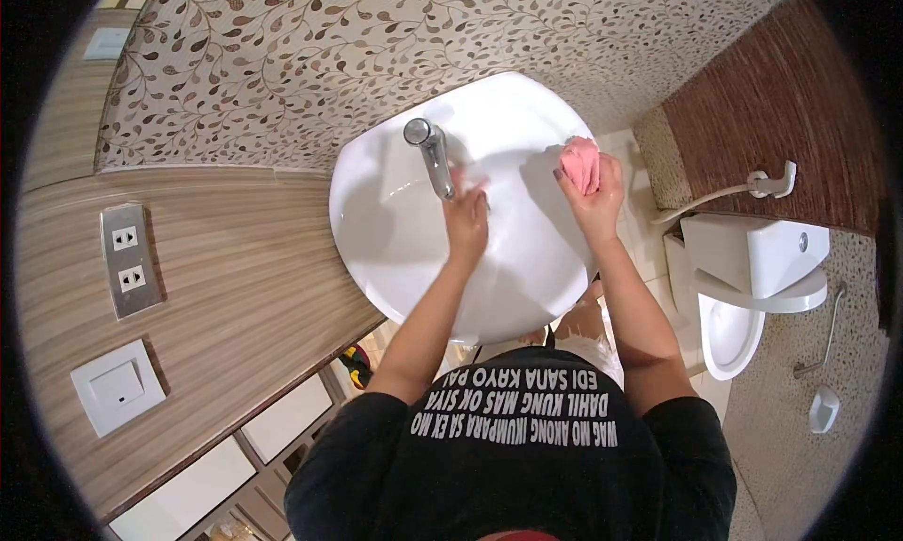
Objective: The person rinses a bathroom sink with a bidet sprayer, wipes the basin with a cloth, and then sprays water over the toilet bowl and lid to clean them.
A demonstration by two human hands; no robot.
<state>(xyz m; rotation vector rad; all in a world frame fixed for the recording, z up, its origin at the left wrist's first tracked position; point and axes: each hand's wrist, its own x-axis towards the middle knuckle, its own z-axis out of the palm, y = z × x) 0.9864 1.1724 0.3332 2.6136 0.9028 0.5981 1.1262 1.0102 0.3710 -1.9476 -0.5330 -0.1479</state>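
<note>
A white washbasin (395,259) lies before me, with a chrome faucet (437,163) at its back edge. My left hand (467,220) is under and beside the faucet's spout, its fingers spread and blurred, holding nothing that I can make out. At the right side of the basin, my right hand (598,195) grips a crumpled pink cloth (580,165) between thumb and fingers, above the rim.
A white toilet (734,329) and its tank (762,248) stand to the right, near a hand sprayer (776,181) on the wall. Wood-look panelling with a socket plate (130,262) and a light switch (118,389) is at left. Patterned wall rises behind the basin.
</note>
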